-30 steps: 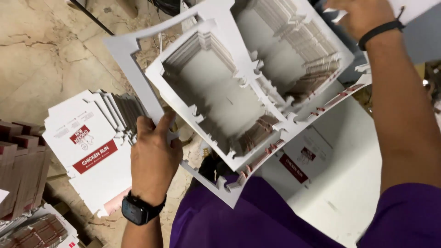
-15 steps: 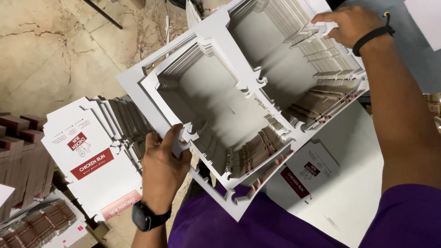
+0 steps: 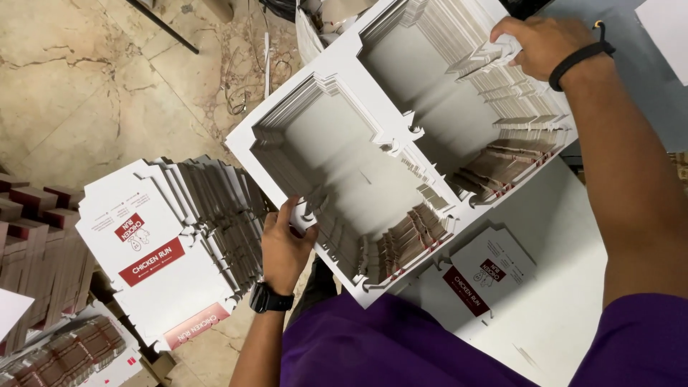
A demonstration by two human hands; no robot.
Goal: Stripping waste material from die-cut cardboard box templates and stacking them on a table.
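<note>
Floor (image 3: pixel 86 86): beige stone-look tile, cracked veining, a thin dark rod lying across the top left.
Surface (image 3: pixel 573 287): white sheet or top at lower right, under the held stack; one flat printed carton (image 3: pixel 481 276), white with a red band, lies on it.
Die-cut waste stack (image 3: pixel 401 150): largest item, a thick pile of white cardboard frames with two rectangular windows cut out, tilted, held up off the surface between both hands. Brown layered edges show inside the windows; through them, only grey backing visible, no loose contents I can make out.
Flat carton pile (image 3: pixel 165 251): left of the left hand, fanned stack of flattened white boxes, red label band on the top one, brown edges stepping off to the right. Resting low, near floor level; what carries it is hidden.
Brown blanks (image 3: pixel 32 251): far left edge, more stacked dark cardboard, partly cut off by the frame.
Box at bottom left (image 3: pixel 68 355): open white tray holding rows of brown-and-red flats packed on edge.
Left hand (image 3: pixel 285 247): fingers curled onto the lower near edge of the waste stack, gripping it; black watch on the wrist.
Right hand (image 3: pixel 541 44): fingers closed over the top far edge of the same stack, pinching the layered tabs; black band on the wrist.
Torso: purple shirt at the bottom.
</note>
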